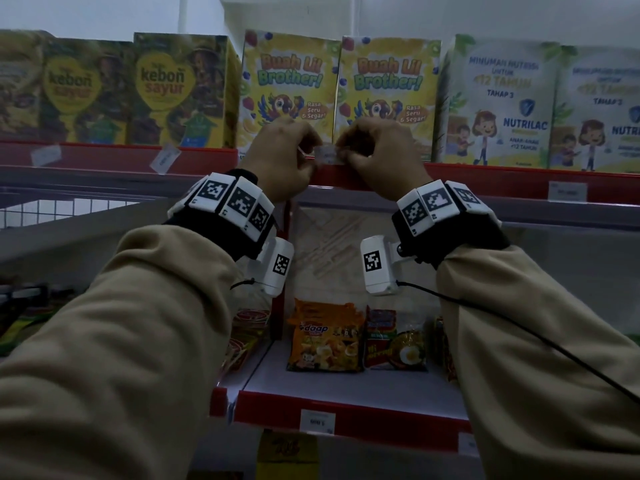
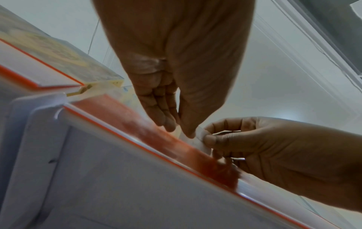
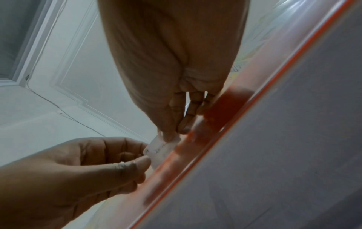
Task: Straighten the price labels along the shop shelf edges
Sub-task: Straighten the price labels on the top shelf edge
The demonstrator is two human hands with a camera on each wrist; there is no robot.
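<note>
A small white price label [image 1: 329, 156] sits at the red edge strip [image 1: 485, 181] of the upper shelf, between both hands. My left hand [image 1: 282, 157] pinches its left end; my right hand [image 1: 375, 155] pinches its right end. In the left wrist view the label [image 2: 197, 140] shows between my left hand [image 2: 183, 128] and my right hand [image 2: 210, 139]. The right wrist view has the label [image 3: 160, 151] against the red strip [image 3: 195, 139], pinched by my right hand [image 3: 172, 131] and my left hand [image 3: 144, 156]. Two more labels [image 1: 165, 159] [image 1: 46, 154] hang crooked further left.
Cereal and milk boxes [image 1: 386, 98] stand along the upper shelf just behind the hands. A straight label [image 1: 567, 191] sits at the right. Below, noodle packets [image 1: 325, 336] lie on a lower shelf whose red edge carries another label [image 1: 317, 421].
</note>
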